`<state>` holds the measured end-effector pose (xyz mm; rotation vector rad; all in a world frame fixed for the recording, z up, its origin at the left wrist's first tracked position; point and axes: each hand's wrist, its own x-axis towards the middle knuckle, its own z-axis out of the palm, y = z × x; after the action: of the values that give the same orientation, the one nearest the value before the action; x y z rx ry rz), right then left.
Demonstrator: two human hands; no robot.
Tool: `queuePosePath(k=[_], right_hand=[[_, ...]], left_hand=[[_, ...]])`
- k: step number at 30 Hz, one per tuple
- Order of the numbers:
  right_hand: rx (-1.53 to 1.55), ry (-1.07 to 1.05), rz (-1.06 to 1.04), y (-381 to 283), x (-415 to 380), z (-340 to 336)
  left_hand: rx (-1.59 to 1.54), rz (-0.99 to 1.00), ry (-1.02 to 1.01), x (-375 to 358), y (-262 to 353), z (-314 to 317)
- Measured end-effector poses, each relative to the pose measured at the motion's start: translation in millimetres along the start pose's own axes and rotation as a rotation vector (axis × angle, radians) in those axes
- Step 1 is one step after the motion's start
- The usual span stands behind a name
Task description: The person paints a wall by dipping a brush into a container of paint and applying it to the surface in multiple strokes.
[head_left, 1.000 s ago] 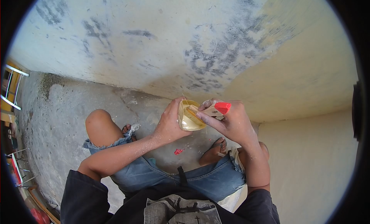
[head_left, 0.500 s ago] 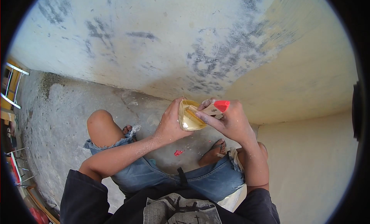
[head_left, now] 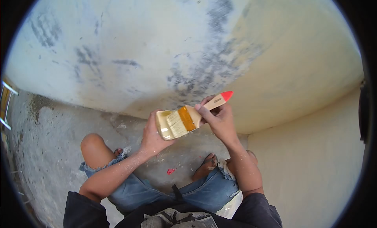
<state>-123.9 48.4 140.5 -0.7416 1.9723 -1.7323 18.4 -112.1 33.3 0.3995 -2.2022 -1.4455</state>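
Observation:
My left hand is wrapped round a small cup with pale cream paint inside, its mouth tilted toward me. Between the thumb and fingers of my right hand is a wide paintbrush. The brush has a wooden handle with a red tip, an orange-yellow band and cream-coated bristles. Those bristles lie across the cup's mouth, over its right rim. Part of my left fingers is hidden behind the cup.
Before me rises a wall, whitish with dark scuffed patches at left and cream-coloured at right. Grey concrete floor runs along its foot. A red scrap lies between my feet. A metal frame stands at far left.
The brush has come up out of the cup, so its band and bristles now show. Both hands and the cup sit further left in view, and the view itself has shifted.

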Motion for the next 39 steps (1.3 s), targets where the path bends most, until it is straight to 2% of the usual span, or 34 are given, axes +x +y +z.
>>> queuePosePath(k=[3,5,7,10,15,24,30,32,39], right_hand=[[0.075,-0.003,0.015,11.2,6.4,-1.9],[0.142,-0.064,0.129,8.6,6.8,-1.5],[0.110,-0.052,0.109,9.0,8.1,-2.3],[0.177,-0.156,0.206,12.2,3.4,3.2],[0.275,-0.077,0.111,13.5,-2.5,3.9],[0.395,-0.047,0.208,26.4,-8.5,6.5],[0.396,-0.009,0.177,26.2,-12.5,6.4],[0.395,-0.007,0.181,27.4,-12.0,5.0],[0.410,0.040,0.161,34.9,-12.5,4.8]], left_hand=[[-0.007,-0.005,0.023,2.4,-1.7,-5.4],[-0.021,0.007,0.043,4.7,0.4,-7.9],[-0.012,0.018,0.053,7.4,0.6,-7.2],[0.024,0.015,0.072,1.1,3.7,-12.5],[0.008,0.030,0.081,-2.6,1.0,-14.0],[-0.070,0.043,0.111,-2.9,6.8,-17.6],[0.002,0.094,0.112,-3.9,3.5,-17.3],[-0.023,0.033,0.084,-4.3,4.9,-17.7],[-0.027,0.059,0.082,-3.7,4.2,-19.4]])
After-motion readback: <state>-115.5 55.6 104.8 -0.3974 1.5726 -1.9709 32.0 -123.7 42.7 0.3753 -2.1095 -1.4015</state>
